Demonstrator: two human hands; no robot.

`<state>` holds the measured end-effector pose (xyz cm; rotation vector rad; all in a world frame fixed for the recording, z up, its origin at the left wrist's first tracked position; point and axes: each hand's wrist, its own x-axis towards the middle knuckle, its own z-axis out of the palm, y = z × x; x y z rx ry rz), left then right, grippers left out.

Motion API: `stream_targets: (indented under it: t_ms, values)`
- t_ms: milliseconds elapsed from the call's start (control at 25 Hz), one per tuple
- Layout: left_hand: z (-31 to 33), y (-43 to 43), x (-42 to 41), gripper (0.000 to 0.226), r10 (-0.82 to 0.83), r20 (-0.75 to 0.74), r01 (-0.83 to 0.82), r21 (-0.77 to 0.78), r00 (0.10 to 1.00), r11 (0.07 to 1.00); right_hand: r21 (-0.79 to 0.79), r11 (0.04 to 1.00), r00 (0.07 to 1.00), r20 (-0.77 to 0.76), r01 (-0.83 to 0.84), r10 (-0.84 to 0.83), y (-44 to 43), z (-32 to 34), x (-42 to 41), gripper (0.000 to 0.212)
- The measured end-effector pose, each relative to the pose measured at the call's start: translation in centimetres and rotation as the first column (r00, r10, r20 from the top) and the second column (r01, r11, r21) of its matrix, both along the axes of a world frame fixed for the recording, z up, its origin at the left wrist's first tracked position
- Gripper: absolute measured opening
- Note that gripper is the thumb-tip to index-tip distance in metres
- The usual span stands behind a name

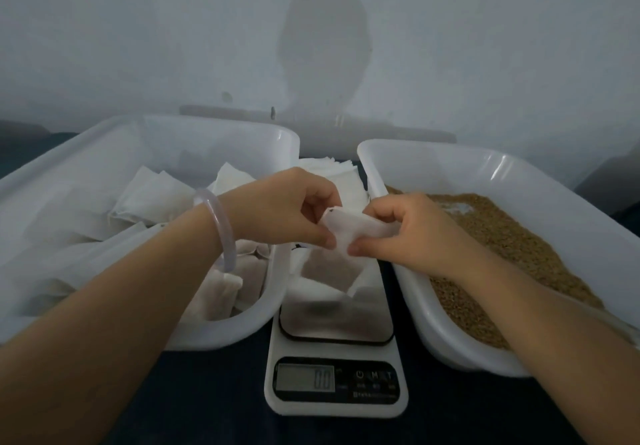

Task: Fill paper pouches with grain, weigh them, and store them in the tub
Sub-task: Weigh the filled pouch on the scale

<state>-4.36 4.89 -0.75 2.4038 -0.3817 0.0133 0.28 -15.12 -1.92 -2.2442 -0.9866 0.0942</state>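
So we're mid-batch here. The tub [221, 335] on our left already has a decent pile of filled pouches in it, so plenty of rounds look done. The grain [519, 247] in the other tub [450, 344] on our right is far from used up, and there's a stack [343, 171] of empties at the back between the two tubs, so lots left to do.

This pouch [329, 268] is up between both hands, over the back of the scale [336, 358]. The left hand [287, 209] pinches the top edge with thumb and fingers, and the right hand [408, 230] pinches the same edge from the other side. Looks to us like we're folding or closing the mouth.

The lower half shows dark through the paper, so we'd guess it has grain in it. The long axis runs roughly up and down, tilted a bit, mouth up at the fingers and bottom hanging toward the platter. The display reads 0.0, so it's likely not weighed yet. After that it goes in the tub.
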Motion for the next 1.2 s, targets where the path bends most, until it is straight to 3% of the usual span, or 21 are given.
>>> stream_targets:
  t_ms: [120,280,520,680,800,960,1200]
  values:
    - [-0.05,-0.33,-0.25,0.012,-0.016,0.048,0.008,0.174,0.999,0.985,-0.027,1.0,1.0,0.017,0.001,-0.001,-0.06,-0.13,0.02,0.019]
    - [0.13,-0.48,-0.59,0.012,-0.043,0.069,0.024,0.256,0.997,0.966,-0.069,0.998,1.0,0.019,-0.005,0.006,0.02,-0.25,0.06,0.019]
    - [0.15,-0.25,-0.73,0.008,-0.044,0.05,0.028,0.284,0.998,0.958,-0.084,0.996,0.999,0.004,-0.038,0.038,0.14,-0.24,-0.15,0.015]
    - [0.16,-0.24,-0.67,0.019,-0.048,0.094,0.029,0.196,0.994,0.98,-0.073,0.997,1.0,0.014,-0.027,0.028,0.1,-0.21,-0.15,0.015]
    - [0.14,-0.38,-0.75,0.016,-0.062,0.02,0.055,0.252,0.998,0.966,-0.108,0.993,0.999,0.013,-0.051,0.052,0.15,-0.16,-0.32,0.013]
    - [0.08,-0.39,-0.76,0.037,-0.015,-0.004,0.015,0.26,1.0,0.966,-0.094,0.994,0.998,-0.018,-0.063,0.061,0.22,-0.08,-0.52,0.023]
    - [0.16,-0.65,-0.86,0.042,-0.003,-0.015,0.007,0.288,1.0,0.958,-0.061,0.996,0.997,-0.038,-0.071,0.069,0.18,-0.03,-0.69,0.032]
